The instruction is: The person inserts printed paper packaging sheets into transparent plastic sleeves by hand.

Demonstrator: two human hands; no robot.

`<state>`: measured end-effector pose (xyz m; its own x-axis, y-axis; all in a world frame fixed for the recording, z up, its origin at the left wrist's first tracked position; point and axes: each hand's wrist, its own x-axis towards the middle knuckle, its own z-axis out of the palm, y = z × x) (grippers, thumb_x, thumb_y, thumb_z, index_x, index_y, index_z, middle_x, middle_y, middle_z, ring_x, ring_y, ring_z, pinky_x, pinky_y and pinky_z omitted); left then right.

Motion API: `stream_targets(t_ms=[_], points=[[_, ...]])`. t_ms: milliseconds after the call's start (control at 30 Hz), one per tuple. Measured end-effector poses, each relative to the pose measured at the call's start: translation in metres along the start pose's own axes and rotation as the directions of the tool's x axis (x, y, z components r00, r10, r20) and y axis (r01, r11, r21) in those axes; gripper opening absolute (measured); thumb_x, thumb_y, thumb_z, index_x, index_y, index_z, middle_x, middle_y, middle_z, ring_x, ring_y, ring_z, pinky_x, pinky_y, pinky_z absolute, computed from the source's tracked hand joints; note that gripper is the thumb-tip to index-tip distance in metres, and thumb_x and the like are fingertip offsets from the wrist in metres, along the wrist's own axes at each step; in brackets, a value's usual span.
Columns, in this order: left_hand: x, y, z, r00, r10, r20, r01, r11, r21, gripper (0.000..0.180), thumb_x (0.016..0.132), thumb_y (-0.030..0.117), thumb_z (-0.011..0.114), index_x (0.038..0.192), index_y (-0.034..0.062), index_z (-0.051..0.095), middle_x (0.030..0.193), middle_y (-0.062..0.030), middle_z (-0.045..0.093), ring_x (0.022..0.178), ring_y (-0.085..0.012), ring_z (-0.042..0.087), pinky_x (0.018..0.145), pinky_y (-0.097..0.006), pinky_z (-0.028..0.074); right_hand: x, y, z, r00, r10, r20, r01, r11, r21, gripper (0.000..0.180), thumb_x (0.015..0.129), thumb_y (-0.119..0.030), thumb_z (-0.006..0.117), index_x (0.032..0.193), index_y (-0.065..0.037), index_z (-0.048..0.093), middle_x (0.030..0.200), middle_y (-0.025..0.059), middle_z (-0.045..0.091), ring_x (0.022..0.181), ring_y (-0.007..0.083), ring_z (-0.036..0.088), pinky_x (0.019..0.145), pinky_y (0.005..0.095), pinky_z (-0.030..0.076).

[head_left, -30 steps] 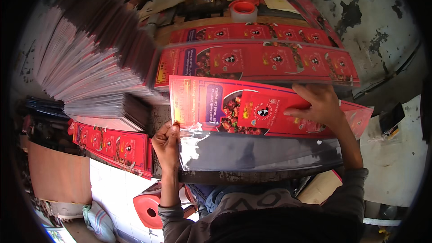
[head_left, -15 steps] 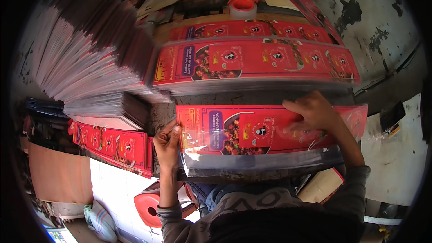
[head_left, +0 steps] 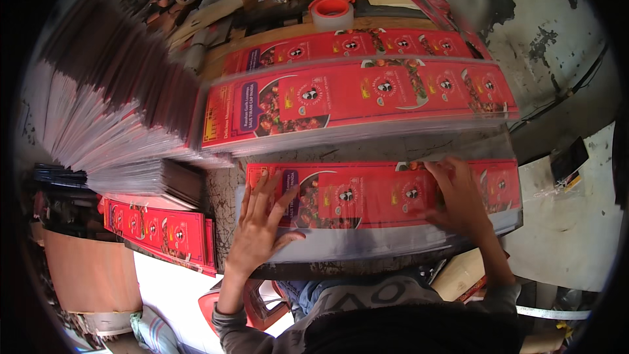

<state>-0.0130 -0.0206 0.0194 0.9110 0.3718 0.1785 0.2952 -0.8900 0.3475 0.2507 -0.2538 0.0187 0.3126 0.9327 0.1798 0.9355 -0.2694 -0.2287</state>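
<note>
A long red printed card (head_left: 367, 193) lies inside a clear plastic sleeve (head_left: 354, 246) on the worn worktop in front of me. My left hand (head_left: 262, 226) rests flat with fingers spread on the card's left end. My right hand (head_left: 458, 196) presses flat on the card toward its right end. Neither hand grips anything. Behind it lies a stack of the same sleeved red cards (head_left: 360, 98), and another row (head_left: 347, 46) farther back.
A tall fanned pile of flat sheets (head_left: 111, 118) fills the left. Below it, red cards (head_left: 157, 233) lie on a lower surface. A roll of tape (head_left: 332, 11) sits at the back. A cracked grey wall (head_left: 531, 33) is on the right, a red stool (head_left: 262, 301) under me.
The red card, held tilted above the sleeve, has gone down into it and now lies flat. Both hands went from gripping the card and sleeve to pressing flat on top.
</note>
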Motion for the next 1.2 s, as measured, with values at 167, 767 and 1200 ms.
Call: stream_targets(t_ms=[167,767,1200], points=[[0.022,-0.009,0.006,0.990,0.068,0.122,-0.083,0.989,0.121,0.080,0.068,0.054,0.061,0.132,0.0131,0.036,0.138,-0.0189,0.026,0.129,-0.0353,0.025,0.104,-0.051,0.017,-0.022,0.006,0.008,0.991,0.132,-0.026,-0.133,0.988,-0.076,0.082,0.062,-0.051,0.069,0.125,-0.007,0.041,0.117,0.0172,0.037,0.104,0.0334,0.038,0.090,0.0491,0.027],[0.024,-0.018,0.010,0.999,0.001,-0.036,0.004,0.992,0.127,0.091,0.055,0.053,0.074,0.125,0.0061,0.042,0.112,-0.0167,0.041,0.102,-0.0314,0.040,0.092,-0.049,0.026,0.009,0.014,0.009,0.994,0.097,-0.040,-0.099,0.994,-0.043,0.086,0.059,-0.060,0.066,0.119,-0.003,0.043,0.112,0.0136,0.040,0.104,0.0310,0.040,0.096,0.0555,0.021],[0.008,-0.028,0.024,0.986,0.013,-0.167,-0.007,0.999,0.037,0.047,0.057,0.028,0.079,0.091,0.0076,0.055,0.090,-0.0100,0.050,0.084,-0.0267,0.047,0.076,-0.039,0.035,0.009,0.021,0.017,0.993,0.040,-0.111,-0.032,0.997,0.068,0.069,0.050,-0.049,0.077,0.094,-0.005,0.047,0.097,0.0120,0.042,0.091,0.0318,0.040,0.081,0.0466,0.031]])
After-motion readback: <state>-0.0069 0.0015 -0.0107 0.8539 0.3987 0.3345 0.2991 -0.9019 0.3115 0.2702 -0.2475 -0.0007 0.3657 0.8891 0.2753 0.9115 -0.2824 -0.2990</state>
